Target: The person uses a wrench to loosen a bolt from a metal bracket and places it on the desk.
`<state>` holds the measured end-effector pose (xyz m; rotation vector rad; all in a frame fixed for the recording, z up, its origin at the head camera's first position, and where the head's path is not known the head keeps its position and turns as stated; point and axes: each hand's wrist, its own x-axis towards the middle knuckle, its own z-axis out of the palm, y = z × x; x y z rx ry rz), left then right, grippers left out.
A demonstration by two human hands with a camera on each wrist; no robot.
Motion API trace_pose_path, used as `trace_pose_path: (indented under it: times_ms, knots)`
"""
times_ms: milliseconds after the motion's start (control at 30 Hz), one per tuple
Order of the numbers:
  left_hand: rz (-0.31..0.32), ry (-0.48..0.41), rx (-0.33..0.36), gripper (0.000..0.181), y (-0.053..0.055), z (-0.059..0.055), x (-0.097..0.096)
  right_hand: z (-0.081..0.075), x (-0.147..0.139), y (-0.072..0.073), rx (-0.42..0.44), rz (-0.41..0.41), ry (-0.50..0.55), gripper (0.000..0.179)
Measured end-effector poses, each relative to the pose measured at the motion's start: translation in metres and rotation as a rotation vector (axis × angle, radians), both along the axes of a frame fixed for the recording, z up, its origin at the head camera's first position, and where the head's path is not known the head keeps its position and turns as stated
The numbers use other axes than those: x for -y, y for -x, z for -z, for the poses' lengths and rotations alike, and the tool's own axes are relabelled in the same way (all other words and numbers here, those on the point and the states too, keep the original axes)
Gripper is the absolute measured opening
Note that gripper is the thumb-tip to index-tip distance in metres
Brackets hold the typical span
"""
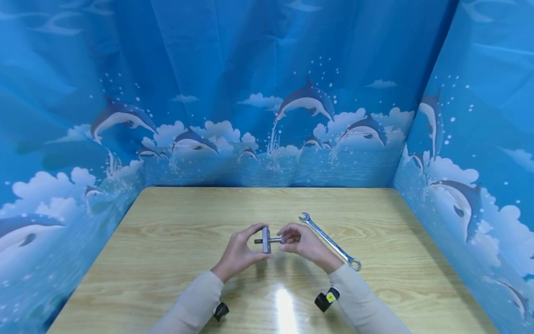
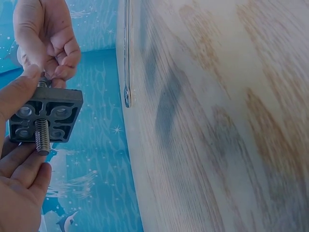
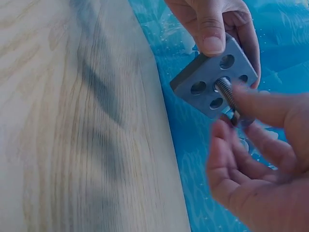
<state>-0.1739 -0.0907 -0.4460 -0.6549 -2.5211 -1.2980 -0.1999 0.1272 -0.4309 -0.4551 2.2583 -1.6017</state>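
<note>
Plate (image 1: 265, 240) is gripped above the table (image 1: 175, 260) by opposite edges in the left hand (image 1: 241, 250), apparently so its middle is left free for the bolt (image 1: 276, 240), pinched at its right end by the right hand (image 1: 306, 242). Wrench (image 1: 331, 242) is laid to the right.

- The blurry right hand (image 1: 306, 242) hides part of the bolt (image 3: 225, 90) in the right wrist view
- The left hand (image 1: 238, 253) covers a bit of the block (image 1: 265, 240)
- The left wrist view cuts off the wrench (image 1: 329, 240)
- Marks on the wrench are too small to read
</note>
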Motion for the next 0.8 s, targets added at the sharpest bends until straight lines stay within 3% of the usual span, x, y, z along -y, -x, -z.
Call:
trace_pose_path:
  times_ms: [167,400,633,800]
  knots:
    - [0.003,-0.002,-0.006,0.074,0.0000,0.0008,0.0004,0.0016,-0.0016,0.0000,0.097,-0.067,-0.032,0.050]
    - [0.002,0.005,-0.011,0.074,-0.0003,0.0003,0.0007,0.0061,-0.0005,0.0012,0.175,-0.055,-0.006,0.063]
    - [-0.001,0.012,-0.010,0.075,-0.0003,0.0003,0.0012,0.0054,0.0000,0.0035,0.191,-0.049,0.004,0.051]
    - [-0.006,0.010,-0.001,0.074,-0.0002,0.0008,0.0017,0.0026,-0.0002,0.0022,0.137,-0.002,-0.005,0.034]
